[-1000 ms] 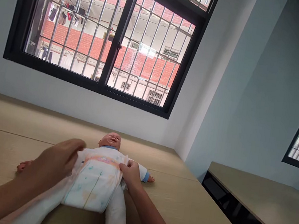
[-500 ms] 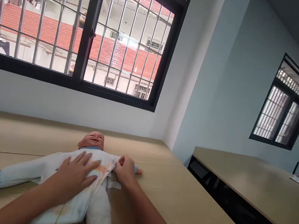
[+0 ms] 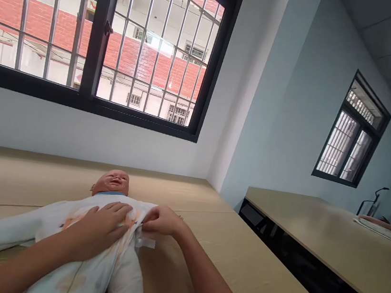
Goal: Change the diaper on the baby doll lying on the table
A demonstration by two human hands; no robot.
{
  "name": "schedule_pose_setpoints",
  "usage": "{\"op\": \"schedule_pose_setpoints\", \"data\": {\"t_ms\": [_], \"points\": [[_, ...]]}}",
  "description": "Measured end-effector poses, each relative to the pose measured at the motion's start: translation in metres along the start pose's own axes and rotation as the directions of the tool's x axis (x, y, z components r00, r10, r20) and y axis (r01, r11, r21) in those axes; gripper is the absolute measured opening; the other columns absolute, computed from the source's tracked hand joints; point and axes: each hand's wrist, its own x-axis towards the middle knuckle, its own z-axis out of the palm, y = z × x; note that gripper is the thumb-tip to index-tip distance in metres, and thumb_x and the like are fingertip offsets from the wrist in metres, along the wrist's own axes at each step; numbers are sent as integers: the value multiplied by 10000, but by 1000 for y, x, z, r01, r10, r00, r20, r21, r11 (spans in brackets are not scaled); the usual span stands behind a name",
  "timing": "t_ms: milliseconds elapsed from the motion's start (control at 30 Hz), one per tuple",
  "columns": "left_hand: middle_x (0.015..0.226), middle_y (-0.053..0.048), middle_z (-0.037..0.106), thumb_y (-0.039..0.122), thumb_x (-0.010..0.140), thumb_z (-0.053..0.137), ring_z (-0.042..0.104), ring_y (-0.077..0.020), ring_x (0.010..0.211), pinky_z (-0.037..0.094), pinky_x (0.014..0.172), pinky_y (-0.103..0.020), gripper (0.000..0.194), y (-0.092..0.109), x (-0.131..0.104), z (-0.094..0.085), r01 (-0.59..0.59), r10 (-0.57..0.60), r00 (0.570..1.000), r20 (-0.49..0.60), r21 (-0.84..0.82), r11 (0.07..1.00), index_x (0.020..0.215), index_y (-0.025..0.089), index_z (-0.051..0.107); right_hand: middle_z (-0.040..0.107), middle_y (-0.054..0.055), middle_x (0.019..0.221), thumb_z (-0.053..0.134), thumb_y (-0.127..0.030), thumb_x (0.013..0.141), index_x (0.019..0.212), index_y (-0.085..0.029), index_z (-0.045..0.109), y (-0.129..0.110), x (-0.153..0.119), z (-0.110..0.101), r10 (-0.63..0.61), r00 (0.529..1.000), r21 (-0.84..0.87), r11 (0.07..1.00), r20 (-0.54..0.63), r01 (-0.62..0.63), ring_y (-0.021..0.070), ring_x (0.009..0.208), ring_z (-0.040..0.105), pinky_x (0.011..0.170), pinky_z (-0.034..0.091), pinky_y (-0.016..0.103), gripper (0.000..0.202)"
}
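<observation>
Diaper front up over the doll's belly, one side tab loose

Through the head camera I see my left hand [image 3: 98, 230] laid flat with fingers slightly spread, pressing on the front rather than gripping. My right hand [image 3: 160, 221] is drawn in narrow, thumb and fingers pinched together at the edge by the hip; I cannot tell exactly what is between the fingertips.

Under the left hand and touching the right is the white disposable diaper [image 3: 80, 280] with an orange-patterned waistband and pale prints. Its front panel covers the belly, so I judge that part done. Just below the right hand, a translucent white tab [image 3: 147, 243] sticks out beside the hip, not lying on the front; I judge this side unfastened. The opposite side is partly hidden by my left forearm, so I cannot tell whether it is secured.

The diaper sits around the baby doll [image 3: 81, 204] with a hard plastic head and a white suit with blue cuffs. The doll lies on its back, head away from me, one arm stretched out to my left, on the pale wood-toned table [image 3: 163, 279]. Beyond stands a black-framed barred window [image 3: 98, 47]; well apart to the right is a second wood-topped table [image 3: 291, 212].
</observation>
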Motion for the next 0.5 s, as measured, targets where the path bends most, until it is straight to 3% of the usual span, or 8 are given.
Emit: {"op": "schedule_pose_setpoints", "data": {"t_ms": [67,133,200,300,400,500], "points": [[1386,-162,644,346,1018,310,575,-344,1296,463,999,-542,430,-2,1,3,21,-21,999,-42,-10,1000,1251,190,636,692,-20,744,734,-222,670,826,-171,756,-4,-2,1,-62,997,244,969,44,49,107,661,568,658,439,244,166],[1392,-180,645,326,1025,283,580,-335,1297,450,1028,-520,454,-4,3,7,29,-30,996,-87,-13,999,1298,161,607,716,7,820,811,-250,627,926,-151,757,-7,-6,2,-116,984,491,871,133,37,112,695,611,679,472,242,320],[1404,-190,639,328,1026,289,579,-334,1303,435,1060,-509,468,-8,4,10,29,-32,992,-125,-20,999,1339,140,582,724,24,849,890,-297,593,1004,-139,750,-10,-10,4,-147,965,611,792,217,-16,122,722,651,686,490,237,463],[1367,-215,645,325,1018,292,590,-350,1278,443,1046,-506,488,-13,6,14,46,-52,985,-164,-38,998,1361,104,560,719,21,811,942,-352,589,1009,-143,727,-14,-12,10,-110,970,647,760,217,-59,123,711,677,644,486,210,516],[1332,-236,641,295,1004,279,596,-357,1260,452,1023,-492,502,-17,9,16,58,-64,980,-190,-39,998,1374,68,532,693,11,705,932,-386,633,866,-139,704,-17,-10,18,-2,986,585,805,168,-98,98,629,642,570,451,182,409],[1283,-233,653,287,986,310,604,-360,1239,456,1005,-477,478,-18,9,18,63,-70,977,-201,-42,997,1341,71,546,662,1,620,908,-341,669,781,-135,688,-18,-5,24,57,972,533,828,227,-173,89,567,610,561,461,185,322]]}}
